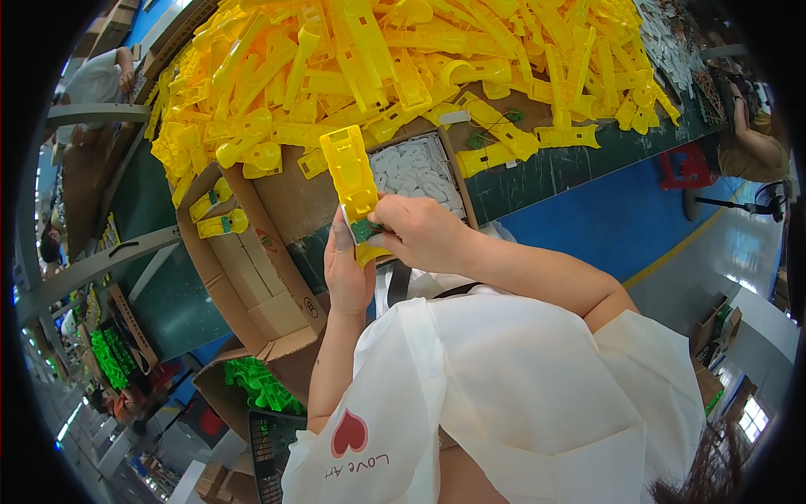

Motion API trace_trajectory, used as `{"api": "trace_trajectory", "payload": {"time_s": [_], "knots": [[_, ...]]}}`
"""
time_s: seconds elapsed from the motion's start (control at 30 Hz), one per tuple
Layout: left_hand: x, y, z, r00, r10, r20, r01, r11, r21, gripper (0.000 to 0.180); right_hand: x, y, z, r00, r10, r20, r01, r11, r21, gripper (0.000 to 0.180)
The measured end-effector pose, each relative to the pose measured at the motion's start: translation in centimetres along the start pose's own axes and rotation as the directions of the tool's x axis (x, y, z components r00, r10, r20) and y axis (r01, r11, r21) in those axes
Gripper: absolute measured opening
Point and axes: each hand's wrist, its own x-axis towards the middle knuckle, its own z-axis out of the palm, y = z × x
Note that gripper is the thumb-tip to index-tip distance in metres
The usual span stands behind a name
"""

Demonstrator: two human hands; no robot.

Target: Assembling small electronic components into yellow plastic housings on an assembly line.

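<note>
The casing (pixel 353 172) is yellow, the circuit board (pixel 362 230) green.

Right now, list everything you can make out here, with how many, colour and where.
yellow housing: one, yellow, in the left hand
circuit board: one, green, at the housing's lower part
loose parts: too many to count, yellow, heaped on the bench
workbench: one, dark green, under the heap
small parts: many, white, in a carton beyond the hands
open carton: one, brown, left of the hands
yellow pieces: two seen, inside that carton
green parts: uncounted, lower left
left hand: one, bare, holding the housing
right hand: one, bare, fingers at the board
</note>
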Motion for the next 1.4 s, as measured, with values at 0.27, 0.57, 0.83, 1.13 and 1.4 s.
{"api": "trace_trajectory", "payload": {"time_s": [0.27,0.57,0.83,1.13,1.4], "knots": [[-0.6,-0.1,-1.0,0.966,0.243,0.087,-0.251,0.803,0.541,0.035,-0.8,-1.8,-1.0,0.950,0.303,0.078,-0.304,0.836,0.457,0.023],[-1.0,-0.1,-1.0,0.937,0.305,0.168,-0.316,0.543,0.778,0.039,0.0,-2.0,-0.8,0.895,0.423,0.141,-0.442,0.799,0.407,0.009],[-1.3,0.0,-0.2,0.921,0.362,0.146,-0.306,0.438,0.845,0.035,0.0,-1.0,-1.0,0.748,0.553,0.368,-0.660,0.558,0.503,0.010],[-1.7,-0.3,0.2,0.887,0.450,0.107,-0.429,0.713,0.554,0.025,0.0,-1.5,-0.9,0.825,0.326,0.462,-0.561,0.363,0.744,0.025],[-0.9,-0.6,-0.4,0.964,0.263,0.045,-0.241,0.789,0.564,0.026,-0.2,-0.3,-0.8,0.794,0.406,0.452,-0.600,0.404,0.690,0.024]]}}
